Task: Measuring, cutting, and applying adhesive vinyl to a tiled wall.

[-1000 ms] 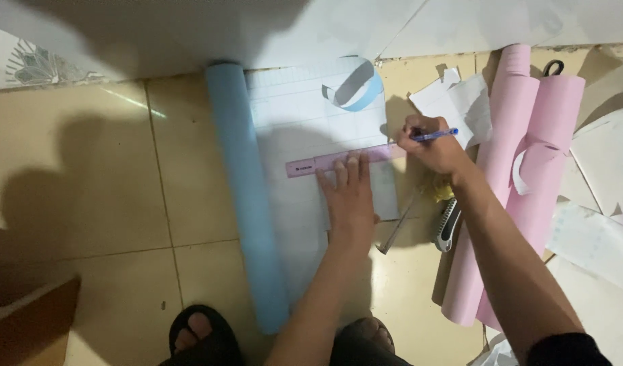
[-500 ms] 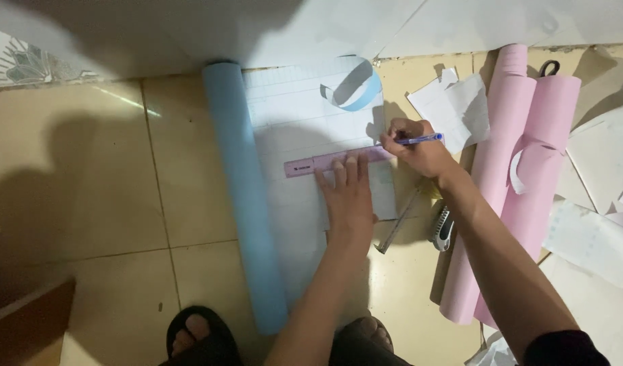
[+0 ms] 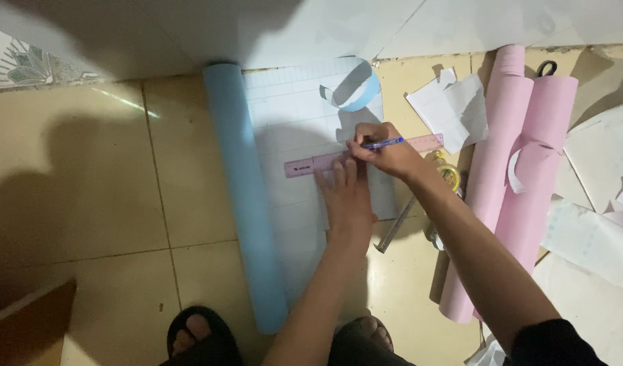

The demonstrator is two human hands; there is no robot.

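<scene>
A pink ruler (image 3: 311, 163) lies across a white gridded sheet (image 3: 291, 115) that unrolls from a light blue roll (image 3: 240, 190) on the tiled floor. My left hand (image 3: 345, 193) presses flat on the ruler, fingers spread. My right hand (image 3: 382, 152) holds a blue pen (image 3: 384, 143), its tip at the ruler's upper edge near the middle. A curled blue strip (image 3: 357, 85) rests at the sheet's top.
Two pink rolls (image 3: 521, 169) lie to the right with white paper scraps (image 3: 453, 102) and more sheets (image 3: 596, 237). A metal rod (image 3: 392, 230) and a small yellow-topped object (image 3: 448, 174) sit by my right forearm. My sandalled feet (image 3: 196, 335) are at the bottom.
My right hand with the pen has slid leftward along the ruler, from its right end toward the middle. My left hand stays pressed on the ruler.
</scene>
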